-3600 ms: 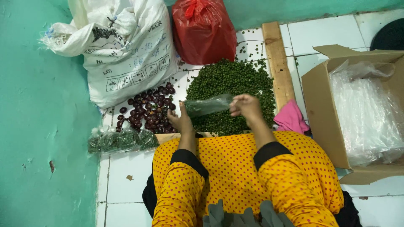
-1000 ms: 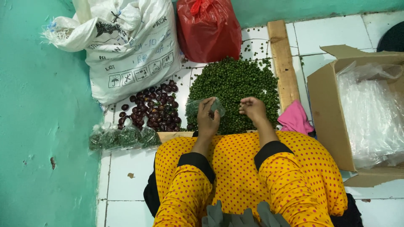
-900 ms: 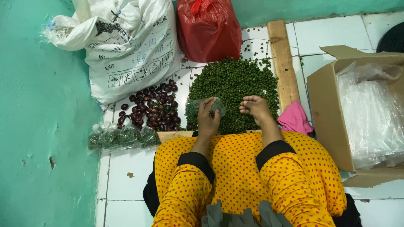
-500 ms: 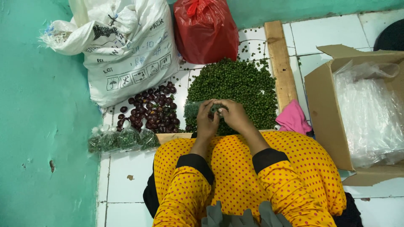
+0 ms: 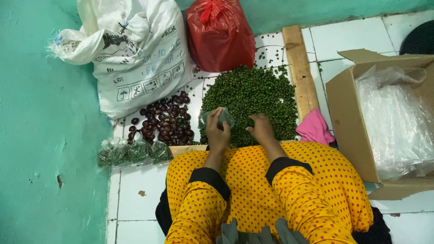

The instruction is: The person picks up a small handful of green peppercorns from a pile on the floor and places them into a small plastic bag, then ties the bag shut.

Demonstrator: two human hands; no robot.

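left hand: we see it curled around a small clear bag, gripping it at the near edge of the green heap, mouth turned toward the heap.
right hand: resting on the near side of the heap, fingers bent down into the green bits; we cannot tell if it is pinching any or just raking.
bag: just above the left hand, touching the heap's near-left edge, some green already inside.
heap: small round green things spread on the white tile floor, centre of scene.
dark pile: dark red-brown round things, just left of the heap, not touched.
filled bags: a row of small packed bags, left of the heap, beyond the dark pile, near the green wall.
white sack: behind the dark pile, far-left of the heap.
red bag: tied, directly behind the heap.
plank: wooden, along the heap's right edge.
pink cloth: right of the heap, beside the plank's near end.
box: cardboard, lined with clear plastic, well right of the heap.
doing it well, our call: keep the bag mouth wide and low at the heap edge, scoop small handfuls, keep dark ones out.
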